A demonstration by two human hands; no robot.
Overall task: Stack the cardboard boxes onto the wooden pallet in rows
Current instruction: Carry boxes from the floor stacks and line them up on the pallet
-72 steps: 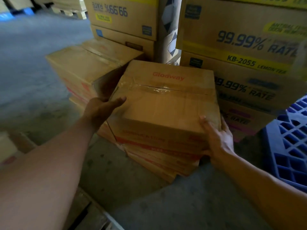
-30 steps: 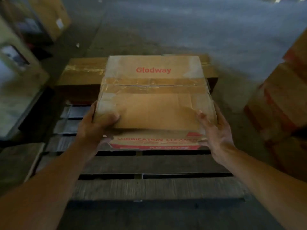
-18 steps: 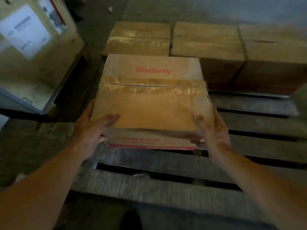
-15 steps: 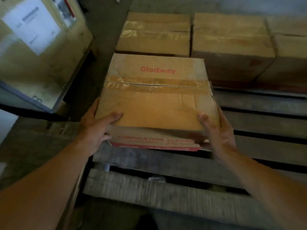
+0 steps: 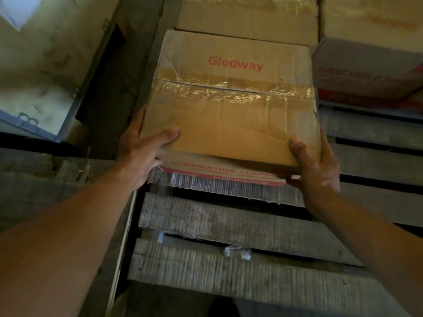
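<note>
A brown cardboard box [image 5: 231,115] printed "Glodway", taped across its top, is low over the left side of the wooden pallet [image 5: 229,223]. My left hand [image 5: 142,152] grips its near left corner, thumb on top. My right hand [image 5: 313,165] grips its near right corner. Right behind it stands another cardboard box [image 5: 247,17] on the pallet's far row, with a second box [image 5: 370,65] beside it at the right. Whether the held box rests on the slats I cannot tell.
The pallet's near grey slats [image 5: 240,271] lie bare in front of the box, with dark gaps between them. A pale metal cabinet or panel [image 5: 41,72] stands at the left, beyond a strip of concrete floor [image 5: 34,184]. A scrap of tape [image 5: 235,251] sits on a slat.
I carried the box from the stack to the pallet. Over the last half second it moved forward and down, up against the far row's left box.
</note>
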